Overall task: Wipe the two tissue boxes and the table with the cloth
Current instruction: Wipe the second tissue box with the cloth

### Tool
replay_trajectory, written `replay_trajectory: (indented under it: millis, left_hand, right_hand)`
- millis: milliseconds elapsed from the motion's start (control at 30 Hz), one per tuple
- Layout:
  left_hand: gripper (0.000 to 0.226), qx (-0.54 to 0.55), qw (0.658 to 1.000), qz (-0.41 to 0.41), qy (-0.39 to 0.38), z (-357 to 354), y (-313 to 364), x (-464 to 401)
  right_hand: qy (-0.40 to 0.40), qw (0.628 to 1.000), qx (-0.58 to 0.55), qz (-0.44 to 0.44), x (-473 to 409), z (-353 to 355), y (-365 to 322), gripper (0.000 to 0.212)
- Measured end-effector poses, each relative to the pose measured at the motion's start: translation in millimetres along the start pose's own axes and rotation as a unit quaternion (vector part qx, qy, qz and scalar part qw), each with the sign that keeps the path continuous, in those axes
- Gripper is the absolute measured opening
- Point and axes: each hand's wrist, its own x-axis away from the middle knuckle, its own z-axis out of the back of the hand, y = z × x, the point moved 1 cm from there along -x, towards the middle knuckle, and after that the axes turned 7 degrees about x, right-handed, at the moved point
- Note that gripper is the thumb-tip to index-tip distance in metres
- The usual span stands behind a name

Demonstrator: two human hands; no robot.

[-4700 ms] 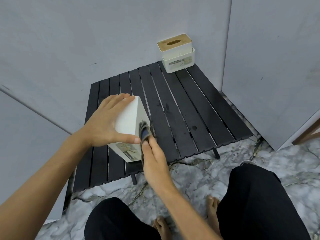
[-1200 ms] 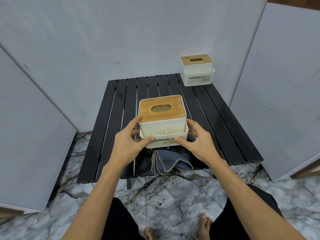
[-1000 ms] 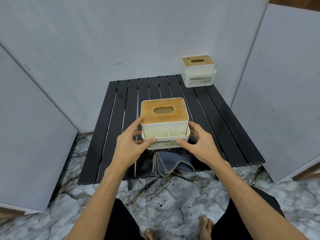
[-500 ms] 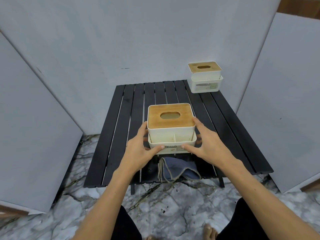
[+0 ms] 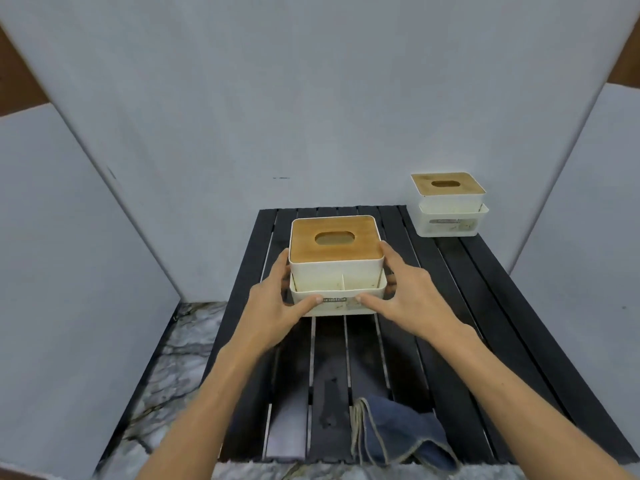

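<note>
Table (image 5: 460,327) black, slatted | walls grey | floor marbled | both hands' fingers grip tissue box (image 5: 336,265)

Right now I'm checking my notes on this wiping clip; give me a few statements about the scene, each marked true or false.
1. Both hands hold the near tissue box, left hand and right hand on opposite sides. True.
2. The cloth is in the right hand. False: it lies on the table near its front edge.
3. The far tissue box stands at the table's back right corner. True.
4. The near box lies tipped on its side. False: it is upright, wooden lid up.
</note>
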Motion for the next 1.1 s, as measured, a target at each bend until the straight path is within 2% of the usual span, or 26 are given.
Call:
replay_trajectory:
  millis: [467,600,867,1100]
  left_hand:
    - [0.082,-0.038,0.999,0.019,0.013,65.9,-87.4,-146.5]
    - [0.087,-0.040,0.998,0.042,0.009,74.5,-110.4,-164.7]
    - [0.083,-0.044,0.997,0.063,0.016,84.6,-144.7,-180.5]
    - [0.086,-0.013,0.996,0.085,0.007,86.8,-148.2,-192.9]
  right_hand:
    - [0.015,0.998,0.034,0.051,-185.0,-68.1,-3.1,0.088]
    - [0.008,0.998,0.034,0.053,-208.0,-91.6,5.4,0.086]
    - [0.013,0.997,0.030,0.066,-231.1,-114.2,7.3,0.084]
    - [0.026,0.996,0.036,0.071,-238.0,-118.8,7.7,0.077]
